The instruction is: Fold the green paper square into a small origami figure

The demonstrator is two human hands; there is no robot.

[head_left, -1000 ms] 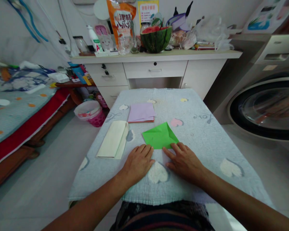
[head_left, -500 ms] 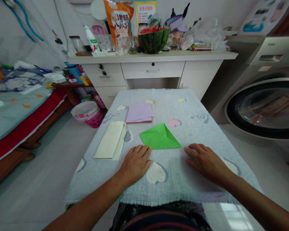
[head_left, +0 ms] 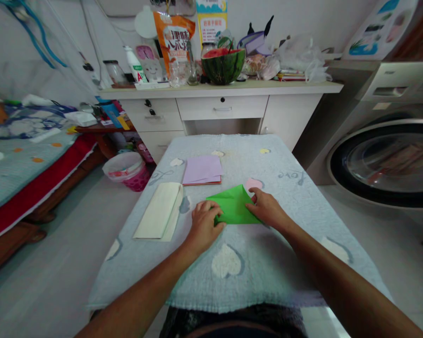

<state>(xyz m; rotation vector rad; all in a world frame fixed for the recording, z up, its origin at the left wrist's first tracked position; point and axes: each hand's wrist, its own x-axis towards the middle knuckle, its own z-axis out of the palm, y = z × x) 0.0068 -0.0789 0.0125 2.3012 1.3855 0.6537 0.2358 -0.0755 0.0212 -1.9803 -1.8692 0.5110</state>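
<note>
A folded sheet of green paper (head_left: pixel 234 209) lies on the cloth-covered table between my hands. My left hand (head_left: pixel 207 219) is at its left corner, fingers curled over the edge and thumb close to them, gripping it. At the right edge, my right hand (head_left: pixel 266 206) has the paper between thumb and fingers. Beyond them rests a small stack of square paper (head_left: pixel 202 169), purple on top with a red edge showing underneath. To the left of my left hand is a folded cream-coloured paper (head_left: pixel 158 211).
The table (head_left: pixel 229 286) wears a pale blue cloth with hearts. Behind it stands a white desk (head_left: pixel 200 107) bearing a cut watermelon (head_left: pixel 223 68), an orange bag (head_left: pixel 174 40) and bottles. A washing machine (head_left: pixel 384 89) is at right, a pink bin (head_left: pixel 136 178) and a bed at left.
My right hand has moved left and forward onto the green paper's right edge. My left hand has shifted slightly and now curls round the left corner. The view has tilted slightly.
</note>
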